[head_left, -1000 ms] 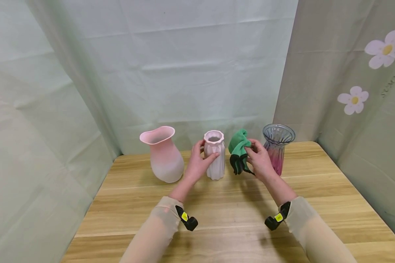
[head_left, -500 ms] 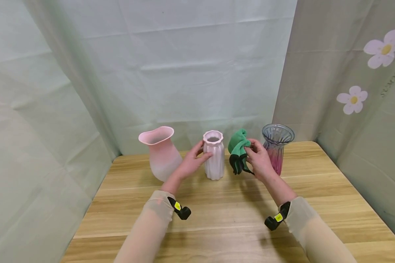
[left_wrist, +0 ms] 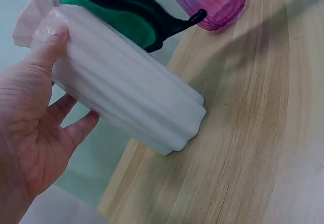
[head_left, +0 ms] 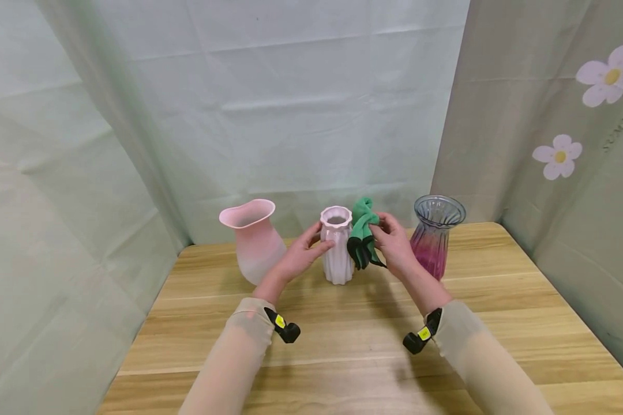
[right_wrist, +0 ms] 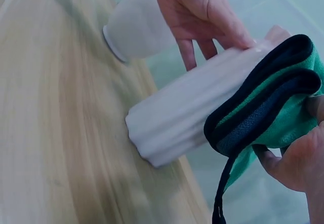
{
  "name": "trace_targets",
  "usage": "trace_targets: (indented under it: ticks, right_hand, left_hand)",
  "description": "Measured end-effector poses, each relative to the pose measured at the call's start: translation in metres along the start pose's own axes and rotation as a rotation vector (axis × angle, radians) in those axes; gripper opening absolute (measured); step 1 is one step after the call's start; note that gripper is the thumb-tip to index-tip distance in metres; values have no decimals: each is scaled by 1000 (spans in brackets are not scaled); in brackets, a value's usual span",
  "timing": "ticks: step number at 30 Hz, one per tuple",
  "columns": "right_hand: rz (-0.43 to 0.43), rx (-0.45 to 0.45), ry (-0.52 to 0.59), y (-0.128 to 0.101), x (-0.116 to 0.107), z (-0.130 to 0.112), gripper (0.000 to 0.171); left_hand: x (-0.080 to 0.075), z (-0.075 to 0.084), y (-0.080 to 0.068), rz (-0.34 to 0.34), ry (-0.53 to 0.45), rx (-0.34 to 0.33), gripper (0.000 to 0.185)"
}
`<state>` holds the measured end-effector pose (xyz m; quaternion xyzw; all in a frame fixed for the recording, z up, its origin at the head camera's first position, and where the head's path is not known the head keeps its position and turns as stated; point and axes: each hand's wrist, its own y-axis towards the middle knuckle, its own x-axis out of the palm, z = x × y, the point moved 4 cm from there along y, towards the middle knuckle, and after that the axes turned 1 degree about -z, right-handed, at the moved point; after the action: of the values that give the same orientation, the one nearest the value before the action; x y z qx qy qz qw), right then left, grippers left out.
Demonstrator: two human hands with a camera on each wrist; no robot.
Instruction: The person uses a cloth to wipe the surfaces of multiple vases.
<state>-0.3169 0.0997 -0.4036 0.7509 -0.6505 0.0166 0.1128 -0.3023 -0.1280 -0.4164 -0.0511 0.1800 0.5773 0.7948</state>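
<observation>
A white fluted vase (head_left: 337,253) stands upright on the table in the middle. My left hand (head_left: 297,257) is at its upper left side, thumb on the front below the rim and fingers reaching round the back, as the left wrist view also shows around the vase (left_wrist: 126,77). My right hand (head_left: 394,245) pinches a folded green cloth with black edging (head_left: 363,225) and a dangling black cord. The cloth is raised off the table at the vase's right side, overlapping its upper part in the right wrist view (right_wrist: 273,107).
A pink-to-white vase (head_left: 256,248) with a flared mouth stands to the left, partly behind my left forearm. On the right is a ribbed glass vase (head_left: 431,248), blue-grey above and magenta below. The wooden table (head_left: 353,357) ends at a pale curtain (head_left: 311,115).
My left hand has shifted left, its thumb sliding from the vase's front toward its left side. The right hand has carried the green cloth left, up to the white vase.
</observation>
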Motion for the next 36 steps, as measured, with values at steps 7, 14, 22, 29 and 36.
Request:
trace_targets:
  ticks: [7, 14, 22, 29, 36]
  right_hand:
    - [-74, 3, -94, 2, 16, -4, 43]
    - [-116, 5, -74, 2, 17, -6, 43]
    - [-9, 91, -160, 4, 18, -4, 28]
    - [-7, 76, -189, 4, 17, -3, 28]
    - [27, 117, -113, -2, 11, 27, 26]
  left_hand:
    - [0, 1, 0, -6, -22, 17, 70]
    - [0, 2, 0, 5, -8, 24, 70]
    - [0, 0, 2, 1, 16, 19, 71]
    - [0, -2, 2, 9, 33, 17, 73]
    - [1, -4, 3, 15, 19, 12, 72]
